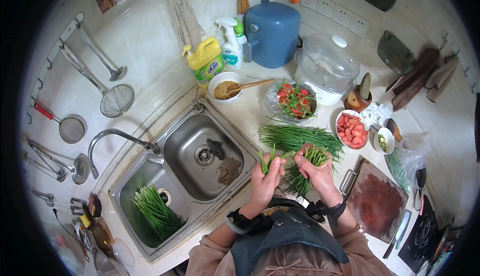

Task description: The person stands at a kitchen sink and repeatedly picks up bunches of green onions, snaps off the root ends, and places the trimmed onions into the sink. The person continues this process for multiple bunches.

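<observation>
My left hand [265, 176] is closed around a few short green stalks, its thumb on top. Beside it, my right hand [318, 171] grips a thick bunch of thin green stalks [317, 156], cut ends up and the leafy part hanging below; its thumb and finger meet a stalk reaching from the left hand. Just beyond both hands, a pile of long green stalks [296, 135] lies on the counter. Another bundle of green stalks [157, 210] rests in the left sink basin. A metal bowl with tomato pieces and green trimmings [296, 101] stands behind the pile.
The double steel sink [176, 126] holds a rag [228, 171] and a dark scrubber [215, 148]. A noodle bowl [226, 87] with chopsticks stands behind it. To the right are a bowl of sliced red sausage-like pieces [352, 129], a small bowl [384, 141], a cutting board [377, 201] and a knife [403, 225].
</observation>
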The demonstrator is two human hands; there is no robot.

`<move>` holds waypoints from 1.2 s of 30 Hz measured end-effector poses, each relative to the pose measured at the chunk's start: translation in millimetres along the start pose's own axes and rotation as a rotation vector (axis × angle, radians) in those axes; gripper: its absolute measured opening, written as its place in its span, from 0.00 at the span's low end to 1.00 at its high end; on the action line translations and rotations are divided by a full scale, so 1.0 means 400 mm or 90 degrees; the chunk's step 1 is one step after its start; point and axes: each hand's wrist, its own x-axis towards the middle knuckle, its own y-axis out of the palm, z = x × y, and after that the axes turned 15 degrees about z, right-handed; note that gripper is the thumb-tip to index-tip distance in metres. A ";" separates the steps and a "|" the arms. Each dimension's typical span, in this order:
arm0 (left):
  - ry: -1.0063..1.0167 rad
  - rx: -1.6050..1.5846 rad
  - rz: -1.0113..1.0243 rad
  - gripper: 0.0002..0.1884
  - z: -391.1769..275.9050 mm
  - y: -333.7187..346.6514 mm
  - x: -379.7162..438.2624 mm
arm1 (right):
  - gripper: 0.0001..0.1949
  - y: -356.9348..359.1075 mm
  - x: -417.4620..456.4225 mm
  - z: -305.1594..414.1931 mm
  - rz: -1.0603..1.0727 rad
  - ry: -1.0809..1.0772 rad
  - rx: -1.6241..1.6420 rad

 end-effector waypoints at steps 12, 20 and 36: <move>-0.021 -0.116 -0.078 0.16 0.028 -0.066 0.037 | 0.07 -0.168 0.161 0.040 -0.111 -0.062 0.010; -0.037 -0.208 -0.104 0.15 0.014 -0.084 0.046 | 0.06 -0.359 0.490 -0.076 -0.068 0.096 -0.025; 0.012 -0.223 0.030 0.12 0.041 -0.032 0.100 | 0.20 -0.028 0.139 -0.063 0.210 0.031 0.059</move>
